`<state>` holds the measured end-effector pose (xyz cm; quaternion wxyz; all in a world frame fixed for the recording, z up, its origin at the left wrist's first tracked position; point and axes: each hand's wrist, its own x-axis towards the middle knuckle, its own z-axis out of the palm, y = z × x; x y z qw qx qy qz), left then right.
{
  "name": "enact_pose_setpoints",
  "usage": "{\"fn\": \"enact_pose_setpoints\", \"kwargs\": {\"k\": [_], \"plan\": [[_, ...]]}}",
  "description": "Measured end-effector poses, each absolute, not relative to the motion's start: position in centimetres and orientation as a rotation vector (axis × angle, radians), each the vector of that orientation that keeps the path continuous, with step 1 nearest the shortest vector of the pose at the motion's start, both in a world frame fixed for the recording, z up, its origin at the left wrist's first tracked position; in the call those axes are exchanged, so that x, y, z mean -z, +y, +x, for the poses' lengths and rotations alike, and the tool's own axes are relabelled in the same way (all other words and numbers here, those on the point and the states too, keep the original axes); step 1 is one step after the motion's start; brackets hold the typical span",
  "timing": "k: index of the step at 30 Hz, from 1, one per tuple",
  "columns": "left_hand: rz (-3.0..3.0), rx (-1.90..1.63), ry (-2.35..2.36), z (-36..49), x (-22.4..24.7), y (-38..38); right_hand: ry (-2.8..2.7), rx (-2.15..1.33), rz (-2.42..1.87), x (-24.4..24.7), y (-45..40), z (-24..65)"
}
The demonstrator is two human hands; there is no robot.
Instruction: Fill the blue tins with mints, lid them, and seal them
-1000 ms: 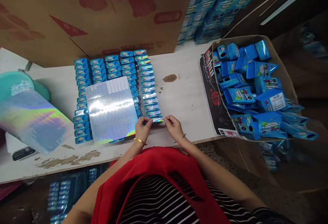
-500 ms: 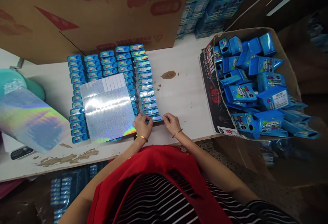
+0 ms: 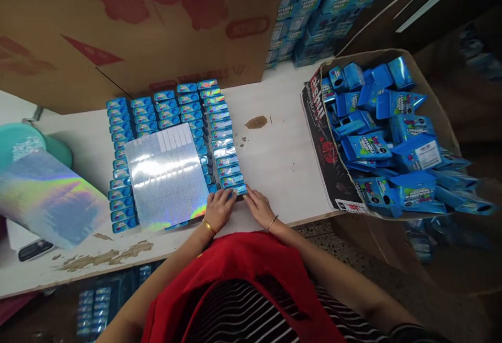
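Observation:
Small blue candy boxes stand in several rows on the table, and the nearest box (image 3: 239,190) of the right-hand row lies between my hands. Shiny strips (image 3: 225,152) cover the tops along that row. My left hand (image 3: 219,211) is closed at the box's left end, its fingertips on the top. At the right end, the fingers of my right hand (image 3: 259,207) press together against the box. A silvery holographic sheet (image 3: 167,181) rests over the middle rows, just left of my left hand, with pale bare strips at its upper right.
On the right, an open carton (image 3: 325,139) is heaped with larger blue packages. A big cardboard box (image 3: 157,45) stands behind the rows, beside stacked blue packages (image 3: 309,24). At left are a turquoise bucket (image 3: 58,147), another holographic sheet (image 3: 58,202) and a dark device (image 3: 35,250).
My right hand has gone from a pinch at the strip's right end to pressing against the box. My left fingers have spread over its top. The view has shifted slightly.

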<state>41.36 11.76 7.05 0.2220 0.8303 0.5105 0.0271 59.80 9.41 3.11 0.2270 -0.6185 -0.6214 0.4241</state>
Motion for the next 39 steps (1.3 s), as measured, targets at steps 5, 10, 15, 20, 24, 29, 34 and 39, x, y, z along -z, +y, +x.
{"fn": "enact_pose_setpoints", "kwargs": {"k": [5, 10, 15, 20, 24, 29, 34, 39], "plan": [[2.413, -0.021, 1.386, 41.3, -7.5, 13.9, -1.813, -0.804, -1.881, -3.4, 15.5, 60.0], [2.454, 0.141, 1.397, 42.1, -7.1, 17.2, -1.995, -0.486, -1.738, -6.1, 30.4, 56.3], [2.446, 0.119, 1.417, 41.5, -4.6, 18.1, -2.157, -0.423, -1.715, -6.3, 43.0, 50.2], [2.378, 0.120, 1.429, 41.1, -3.5, 17.9, -2.201, -0.390, -1.733, -3.2, 46.5, 47.2], [2.353, 0.124, 1.409, 41.4, -4.0, 18.1, -2.190, -0.370, -1.735, -2.0, 46.1, 47.2], [2.328, 0.175, 1.379, 41.7, -4.3, 18.4, -2.217, -0.423, -1.756, -2.5, 46.1, 47.6], [2.309, 0.178, 1.369, 42.2, -4.2, 18.5, -2.231, -0.420, -1.746, -2.7, 45.9, 47.8], [2.315, 0.180, 1.359, 42.5, -4.2, 18.5, -2.240, -0.404, -1.731, -2.7, 45.7, 48.1]]}}
